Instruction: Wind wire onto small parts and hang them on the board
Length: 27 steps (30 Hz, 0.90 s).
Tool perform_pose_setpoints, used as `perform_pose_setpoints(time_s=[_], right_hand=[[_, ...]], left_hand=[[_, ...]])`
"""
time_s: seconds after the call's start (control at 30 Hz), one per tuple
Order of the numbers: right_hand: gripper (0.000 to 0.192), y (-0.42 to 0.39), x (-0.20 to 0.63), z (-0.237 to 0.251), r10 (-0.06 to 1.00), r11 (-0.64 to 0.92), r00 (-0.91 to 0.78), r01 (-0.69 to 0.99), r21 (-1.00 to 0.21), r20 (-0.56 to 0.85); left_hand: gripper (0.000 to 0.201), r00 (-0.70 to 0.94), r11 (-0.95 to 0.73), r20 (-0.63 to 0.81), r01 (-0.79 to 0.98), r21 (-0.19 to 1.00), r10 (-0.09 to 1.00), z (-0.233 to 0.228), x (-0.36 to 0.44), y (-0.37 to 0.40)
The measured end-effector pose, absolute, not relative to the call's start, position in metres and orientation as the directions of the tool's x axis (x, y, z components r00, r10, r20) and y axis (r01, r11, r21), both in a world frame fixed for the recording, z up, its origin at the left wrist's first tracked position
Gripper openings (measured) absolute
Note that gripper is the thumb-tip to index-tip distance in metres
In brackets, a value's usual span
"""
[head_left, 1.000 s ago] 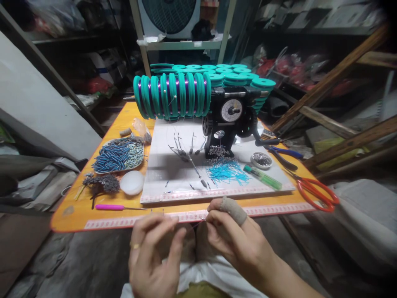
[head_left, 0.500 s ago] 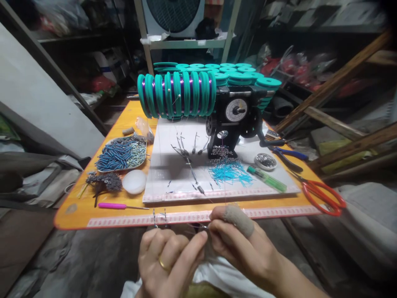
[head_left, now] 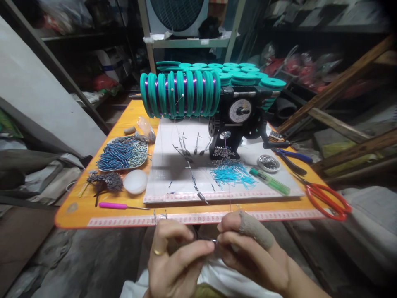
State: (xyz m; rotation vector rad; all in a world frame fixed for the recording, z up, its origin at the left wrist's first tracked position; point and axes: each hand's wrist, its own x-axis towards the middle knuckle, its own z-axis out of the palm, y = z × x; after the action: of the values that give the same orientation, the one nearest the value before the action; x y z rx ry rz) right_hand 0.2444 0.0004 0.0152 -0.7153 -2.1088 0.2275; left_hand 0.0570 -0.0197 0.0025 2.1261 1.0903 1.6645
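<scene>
Above my lap, just off the table's front edge, my left hand (head_left: 178,256) and my right hand (head_left: 254,252) work close together. A thin line (head_left: 230,203) rises from the right fingertips toward the black winding machine. Between the fingertips shows a small shiny metal piece (head_left: 214,241), too small to name surely, with line at it. The left fingers are curled and closed on the line; a ring is on one of them. Thumb and forefinger of the right hand pinch the line, a grey sleeve (head_left: 256,229) covering one finger.
A black winding machine (head_left: 238,111) carries a row of teal spools (head_left: 180,94). A plate (head_left: 104,169) of blue pieces, a white bowl (head_left: 135,182), a pink-handled tool (head_left: 113,205), blue slips (head_left: 232,174), a green tube (head_left: 269,182), pliers (head_left: 294,156) and red-handled scissors (head_left: 328,200) lie around.
The left hand has turned, its fingers lifting and bending toward the right hand. Both hands sit slightly farther right in view; the whole view has shifted a little too.
</scene>
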Motion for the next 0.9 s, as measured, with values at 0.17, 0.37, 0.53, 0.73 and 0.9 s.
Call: perform_pose_setpoints(time_s=[0.17,0.37,0.53,0.73,0.9], right_hand=[[0.009,-0.001,0.237,0.030,0.636,0.772,-0.412,0.358,-0.526,0.653],[0.016,0.001,0.235,0.038,0.603,0.789,-0.543,0.295,-0.539,0.585],[0.016,-0.002,0.219,0.033,0.593,0.801,-0.559,0.332,-0.498,0.580],[0.008,-0.009,0.181,0.031,0.631,0.775,-0.458,0.327,-0.541,0.627],[0.008,-0.010,0.178,0.028,0.621,0.783,-0.478,0.344,-0.518,0.622]], left_hand=[[0.015,0.111,-0.394,0.395,-0.033,0.919,0.912,0.008,0.063,-0.016],[0.011,0.152,-0.290,0.310,-0.138,0.947,0.939,0.011,0.057,-0.014],[0.018,0.125,-0.489,0.480,0.054,0.871,0.868,0.004,0.038,-0.014],[0.026,-0.052,-0.652,0.654,0.046,0.757,0.755,0.008,0.018,-0.024],[0.028,-0.141,-0.560,0.648,0.391,0.731,0.748,-0.005,-0.015,-0.023]])
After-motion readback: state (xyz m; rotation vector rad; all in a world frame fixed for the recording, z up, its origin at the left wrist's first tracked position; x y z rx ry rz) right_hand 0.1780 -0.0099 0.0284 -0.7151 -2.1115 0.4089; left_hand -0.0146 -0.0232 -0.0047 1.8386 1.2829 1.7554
